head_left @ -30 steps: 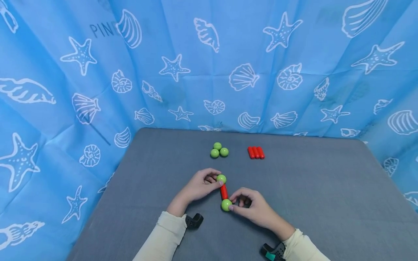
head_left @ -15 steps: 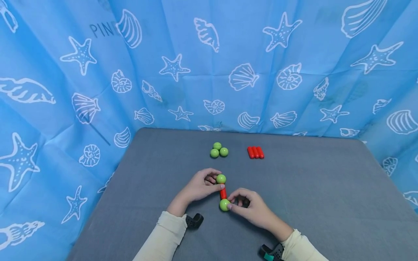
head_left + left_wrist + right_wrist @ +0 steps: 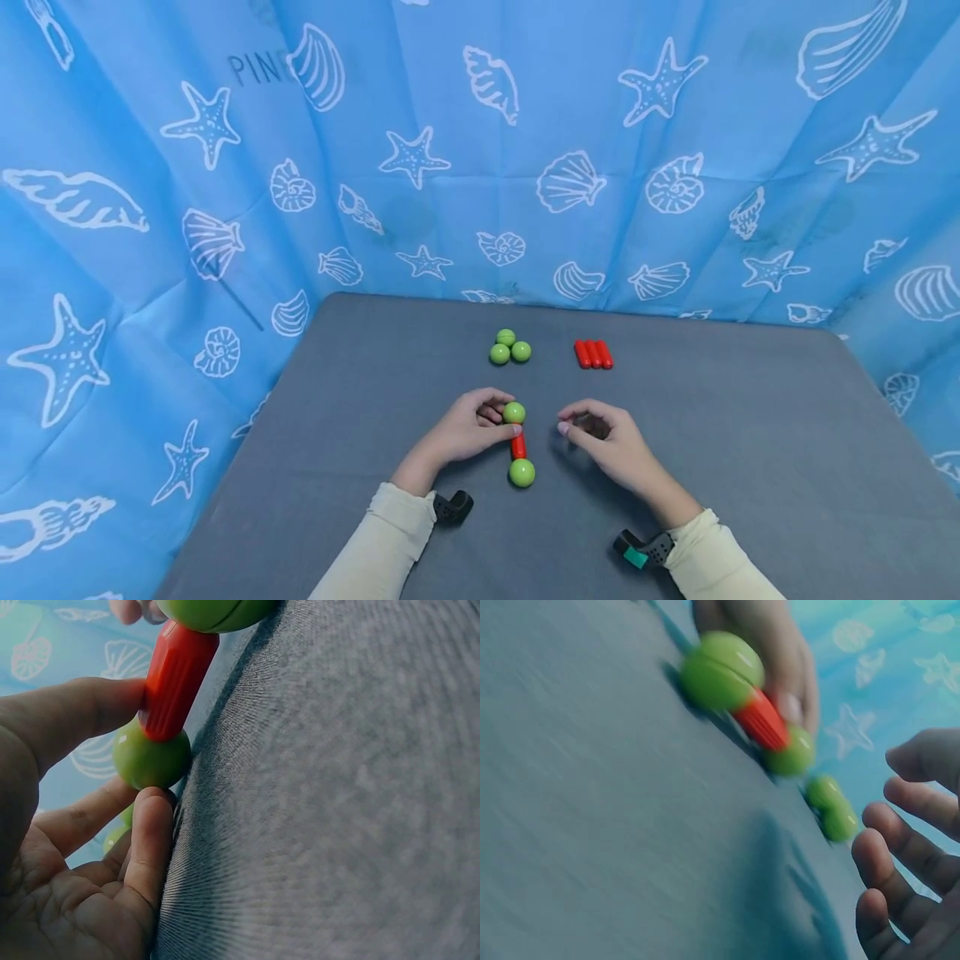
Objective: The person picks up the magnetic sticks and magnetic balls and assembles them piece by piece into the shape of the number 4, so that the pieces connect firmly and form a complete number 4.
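- One ball-and-rod piece (image 3: 518, 447) lies on the grey table (image 3: 750, 433) between the two hands: a red rod with a green ball at each end, the three in a line running away from the person.
- The left hand (image 3: 467, 433) has hold of its far end. In the left wrist view the thumb presses the rod close to the far ball (image 3: 513, 412), while fingertips touch that ball from the other side — a light pinch, by the look of it.
- The right hand (image 3: 621, 446) holds nothing. Its fingers are loosely bent and spread, with a gap between thumb and forefinger, and it hangs to the right of the piece, apart from the near ball (image 3: 522, 473).
- Done, as far as shows: one rod has both ends met by balls. The pictures do not tell how firmly either end is fixed.
- Left over: three loose green balls (image 3: 521, 351) sit in a tight cluster beyond the left hand, and three loose red rods (image 3: 592, 354) lie side by side to their right — none joined to another part, so judging by the parts, the work seems at an early stage.
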Demonstrator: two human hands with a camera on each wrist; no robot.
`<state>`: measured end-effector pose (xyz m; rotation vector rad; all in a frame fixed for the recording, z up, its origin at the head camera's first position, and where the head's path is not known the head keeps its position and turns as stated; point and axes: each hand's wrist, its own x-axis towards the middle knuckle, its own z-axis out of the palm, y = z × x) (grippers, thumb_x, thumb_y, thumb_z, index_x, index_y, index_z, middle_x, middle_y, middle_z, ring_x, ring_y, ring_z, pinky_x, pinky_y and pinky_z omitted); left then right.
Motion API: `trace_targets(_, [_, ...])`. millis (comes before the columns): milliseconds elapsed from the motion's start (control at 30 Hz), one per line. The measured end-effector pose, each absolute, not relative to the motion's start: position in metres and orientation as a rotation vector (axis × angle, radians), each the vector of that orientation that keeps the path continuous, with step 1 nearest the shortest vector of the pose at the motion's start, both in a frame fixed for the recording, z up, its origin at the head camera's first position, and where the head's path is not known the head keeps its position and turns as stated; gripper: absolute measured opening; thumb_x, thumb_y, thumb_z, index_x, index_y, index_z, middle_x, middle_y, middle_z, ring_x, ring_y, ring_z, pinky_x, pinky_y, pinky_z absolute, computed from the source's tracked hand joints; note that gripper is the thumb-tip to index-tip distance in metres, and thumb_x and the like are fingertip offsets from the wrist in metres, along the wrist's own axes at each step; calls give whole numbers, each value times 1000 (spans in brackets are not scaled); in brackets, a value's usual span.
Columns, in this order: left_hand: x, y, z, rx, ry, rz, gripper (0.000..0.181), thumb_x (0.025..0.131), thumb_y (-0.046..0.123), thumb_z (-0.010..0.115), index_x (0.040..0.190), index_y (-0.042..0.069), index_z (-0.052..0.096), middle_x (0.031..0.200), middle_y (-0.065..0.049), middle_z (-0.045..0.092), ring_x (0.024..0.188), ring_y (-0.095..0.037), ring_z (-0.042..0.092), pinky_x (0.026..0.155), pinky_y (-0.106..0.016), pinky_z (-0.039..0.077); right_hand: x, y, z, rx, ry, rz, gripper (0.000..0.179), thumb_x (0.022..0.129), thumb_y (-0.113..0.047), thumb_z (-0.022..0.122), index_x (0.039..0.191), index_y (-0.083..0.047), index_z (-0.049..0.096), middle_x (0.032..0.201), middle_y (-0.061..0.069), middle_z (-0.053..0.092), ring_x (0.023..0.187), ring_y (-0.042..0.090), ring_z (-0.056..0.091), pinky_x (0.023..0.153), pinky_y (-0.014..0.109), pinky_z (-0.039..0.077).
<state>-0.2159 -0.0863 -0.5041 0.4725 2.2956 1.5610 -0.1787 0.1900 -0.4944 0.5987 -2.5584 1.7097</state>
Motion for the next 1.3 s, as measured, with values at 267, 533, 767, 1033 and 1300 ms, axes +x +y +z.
trace_targets(267, [-218,-86,-506,475,2298,1546,43,97,24,80,136,12,68,118,-6,67,101,-15,61,90,-28,56,-216,220,-491,238,-2570,1534,25,104,-19,71,121,-1,73,111,17,73,83,10,66,67,22,53])
trace_targets(533, [-215,-86,-511,455,2297,1539,42,97,26,80,135,12,68,119,-6,67,101,-15,61,90,-28,55,-258,236,-502,-57,-2586,1511,35,106,-23,66,130,2,70,116,23,69,85,17,70,65,20,56])
trace_targets(767, [-211,-85,-512,445,2289,1546,42,96,25,81,134,12,69,118,-6,67,100,-15,61,88,-26,55,-275,239,-508,-177,-2631,1580,44,107,-25,63,142,1,62,122,23,64,85,16,70,66,23,59])
trace_targets(1033, [-214,-86,-507,456,2302,1553,42,97,25,80,135,12,69,118,-6,66,100,-15,60,89,-26,55,-281,239,-506,-159,-2632,1488,35,103,-18,67,132,2,69,112,23,69,74,4,63,66,17,54])
trace_targets(1300, [-216,-85,-504,454,2302,1548,42,97,25,80,136,13,68,119,-7,66,100,-16,60,89,-28,55,-284,244,-506,-204,-2627,1424,32,103,-16,64,129,1,70,112,21,69,85,19,62,69,16,50])
